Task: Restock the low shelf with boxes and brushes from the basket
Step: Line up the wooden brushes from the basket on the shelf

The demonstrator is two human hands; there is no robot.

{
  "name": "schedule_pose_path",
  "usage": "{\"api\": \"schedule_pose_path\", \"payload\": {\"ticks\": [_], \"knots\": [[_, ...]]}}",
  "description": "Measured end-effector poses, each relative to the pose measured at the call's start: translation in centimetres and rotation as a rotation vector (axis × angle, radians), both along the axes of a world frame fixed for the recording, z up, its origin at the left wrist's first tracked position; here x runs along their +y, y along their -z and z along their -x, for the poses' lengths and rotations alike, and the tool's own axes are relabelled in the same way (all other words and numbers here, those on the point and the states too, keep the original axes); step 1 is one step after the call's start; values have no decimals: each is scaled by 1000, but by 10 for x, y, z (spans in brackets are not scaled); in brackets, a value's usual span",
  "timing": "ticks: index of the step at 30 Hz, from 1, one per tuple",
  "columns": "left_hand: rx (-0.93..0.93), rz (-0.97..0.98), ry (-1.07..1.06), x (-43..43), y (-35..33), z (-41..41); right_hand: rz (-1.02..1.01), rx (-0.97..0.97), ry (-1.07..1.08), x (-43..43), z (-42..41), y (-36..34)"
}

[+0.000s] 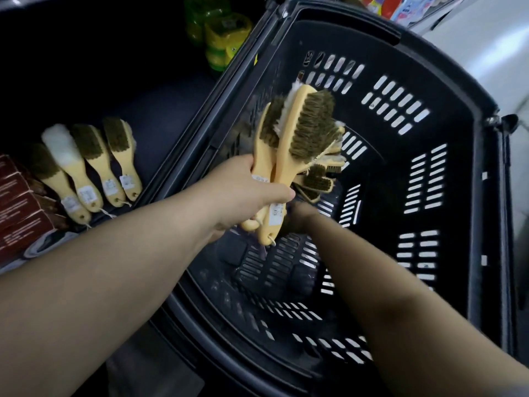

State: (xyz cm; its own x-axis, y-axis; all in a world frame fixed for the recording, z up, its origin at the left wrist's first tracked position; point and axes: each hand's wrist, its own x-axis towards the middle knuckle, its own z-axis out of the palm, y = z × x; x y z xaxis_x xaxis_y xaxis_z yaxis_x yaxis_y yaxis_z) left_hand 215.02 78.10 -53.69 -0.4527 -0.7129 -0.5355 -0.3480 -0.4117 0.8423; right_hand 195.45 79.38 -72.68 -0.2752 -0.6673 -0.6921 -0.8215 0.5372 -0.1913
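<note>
Gathering stock, the left hand (249,190) grips a brush bundle (303,130) by its handles above the basket (429,196). The right hand (303,216) reaches toward the leftover brushes (315,181) inside, its grip hidden. Next, the bundle likely joins the shelved brushes (86,167) on the low shelf (160,116).

Black on the basket (463,130) from centre to 3 o'clock, patterned with rows of white-lit slots. Pale yellow on the handles of the raised brushes (297,144) at centre, olive-brown bristles, white fleece. Same yellow, olive and white on the shelf brushes (86,164) at 9 o'clock. Dark red with pale print on the boxes (20,207) toward 8 o'clock. Bright green and yellow on the packs (220,32) at 12 o'clock.
</note>
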Motion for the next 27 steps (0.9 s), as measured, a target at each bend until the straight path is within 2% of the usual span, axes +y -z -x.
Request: {"api": "schedule_pose_path", "payload": {"ticks": [2, 4, 7, 11, 13, 15, 17, 20, 24, 27], "knots": [[-1, -1, -1, 0, -2, 0, -9, -79, 110, -8, 17, -39], [8, -9, -8, 0, -6, 0, 68, -240, 218, -7, 31, -82], [46, -23, 3, 4, -15, 0, 260, -458, 167, 7, 41, -148], [90, -5, 20, 13, -31, -6, 478, -953, 288, 35, 30, -219], [125, -16, 24, 18, -41, -12, 560, -1086, 375, 43, 15, -243], [165, -51, 12, 21, -54, -22, 628, -1080, 475, 44, -6, -259], [201, -68, -8, 23, -67, -37, 689, -984, 546, 40, -30, -270], [204, -66, -59, 28, -82, -69, 743, -895, 575, 32, -72, -280], [175, -55, -83, 39, -96, -119, 734, -933, 500, 21, -126, -288], [178, -72, -198, 51, -95, -157, 661, -991, 393, 16, -162, -287]]}}
